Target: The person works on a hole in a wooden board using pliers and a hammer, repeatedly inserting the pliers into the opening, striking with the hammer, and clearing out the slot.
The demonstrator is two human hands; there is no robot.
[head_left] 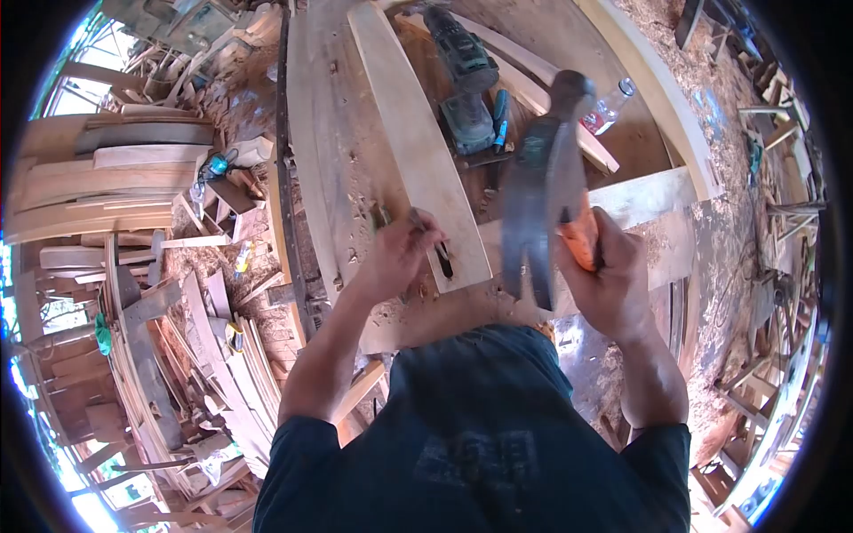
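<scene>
My right hand is wrapped round the orange grip of a claw hammer. The hammer is raised close to the camera, its dark head blurred and its claw pointing towards my body. My left hand is closed on a slim tool with a greenish end; blur and fingers hide its kind. This hand is at the near end of a long pale board. Beside my fingertips, a narrow dark slot shows in the board.
A cordless drill lies on the workbench beyond the board, with a blue marker-like item beside it. A clear bottle lies farther right. Curved wooden pieces frame the right side. Stacked timber fills the left.
</scene>
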